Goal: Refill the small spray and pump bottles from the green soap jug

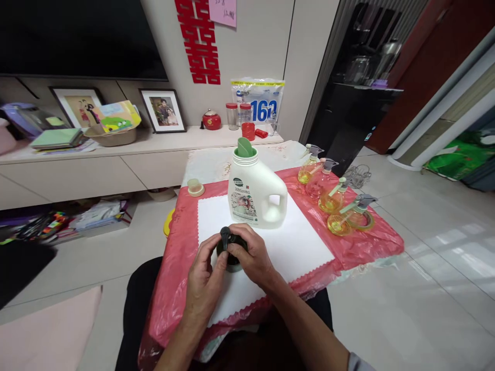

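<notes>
Left hand and right hand both holding dark pump bottle by its top. White handled jug just beyond, clear pump bottles right.

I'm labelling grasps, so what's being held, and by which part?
The left hand and right hand hold a dark container by its top, beside the black nozzle.

Both hands around dark pump bottle; white jug beyond.
</notes>
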`<control>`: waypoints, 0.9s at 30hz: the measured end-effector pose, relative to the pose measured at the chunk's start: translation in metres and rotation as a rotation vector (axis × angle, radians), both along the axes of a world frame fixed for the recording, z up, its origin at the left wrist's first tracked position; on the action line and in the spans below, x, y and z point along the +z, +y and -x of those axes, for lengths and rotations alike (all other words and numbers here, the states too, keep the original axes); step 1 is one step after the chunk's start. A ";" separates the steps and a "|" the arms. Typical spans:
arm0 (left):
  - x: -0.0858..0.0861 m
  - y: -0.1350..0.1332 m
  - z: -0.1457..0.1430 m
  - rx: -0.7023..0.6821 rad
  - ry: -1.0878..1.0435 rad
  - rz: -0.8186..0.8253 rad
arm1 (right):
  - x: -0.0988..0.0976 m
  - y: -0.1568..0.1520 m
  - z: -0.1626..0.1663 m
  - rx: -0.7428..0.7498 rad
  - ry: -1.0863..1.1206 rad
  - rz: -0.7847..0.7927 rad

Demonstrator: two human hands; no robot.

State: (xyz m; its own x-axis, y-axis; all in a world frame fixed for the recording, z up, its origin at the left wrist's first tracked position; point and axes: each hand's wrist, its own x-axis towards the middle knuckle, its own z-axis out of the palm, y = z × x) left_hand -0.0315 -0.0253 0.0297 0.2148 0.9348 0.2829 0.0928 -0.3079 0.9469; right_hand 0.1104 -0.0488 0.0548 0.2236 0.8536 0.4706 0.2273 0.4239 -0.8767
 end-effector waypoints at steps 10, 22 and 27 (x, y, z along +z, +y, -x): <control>0.000 -0.004 -0.021 0.117 -0.153 0.078 | -0.003 -0.003 0.003 -0.066 0.032 -0.040; 0.007 -0.007 -0.024 0.192 -0.063 -0.097 | -0.010 -0.002 -0.003 -0.012 0.103 -0.050; 0.010 -0.007 -0.025 0.133 -0.096 -0.072 | -0.014 -0.001 -0.002 -0.037 0.116 -0.036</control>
